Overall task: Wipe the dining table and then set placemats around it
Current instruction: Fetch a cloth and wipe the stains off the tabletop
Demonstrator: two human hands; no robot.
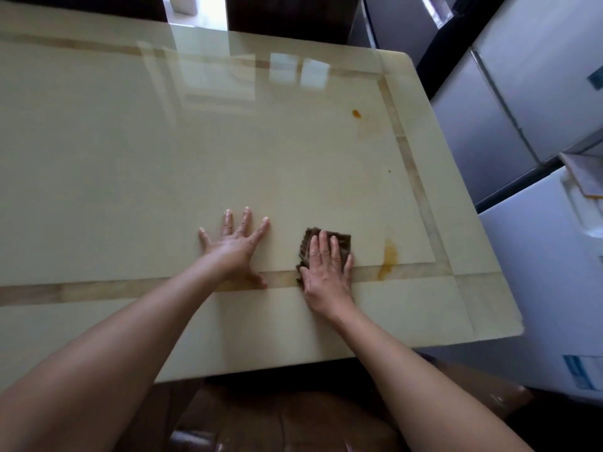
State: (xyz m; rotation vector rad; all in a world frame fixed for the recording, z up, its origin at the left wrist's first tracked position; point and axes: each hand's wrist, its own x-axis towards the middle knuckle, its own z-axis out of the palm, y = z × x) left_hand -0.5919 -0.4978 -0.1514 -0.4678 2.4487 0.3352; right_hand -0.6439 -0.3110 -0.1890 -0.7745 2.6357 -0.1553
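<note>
Forearms: left forearm (114, 353) & right forearm (424, 386) are reaching in from 7 and 5 o'clock of the view; a brown chair seat (293, 419) is showing between them.
L hand: left hand (236, 247) is lying flat on the dining table (130, 141), fingers spread wide, gripping nothing. It is probably bracing the body.
R hand: right hand (326, 272) is pressing the brown cloth (339, 239) down w/ straight fingers held close together, not pinching it.
Cloth place: at abt 5 o'clock of the tabletop, partly lying on the inlay strip near the front edge.
Dirt: orange stain (390, 256) is sitting at 3 o'clock of the cloth, near it. Small orange spot (356, 114) is at 1 o'clock, well apart. Faint smear (241, 283) is at 9 o'clock, by the left wrist.
Placemats: none is showing.
Step (my guess): wiping is going on; mats not yet begun.
Risk 1: cloth is only being pressed, not gripped, so on this glossy top it may be sliding out from under the palm in a fast stroke.
Risk 2: the stain may be spreading wider instead of lifting, if one dirty cloth face is doing all the strokes.
Risk 3: left hand is partly covering the smear, so that spot may be missed; the palm may also be leaving prints.
</note>
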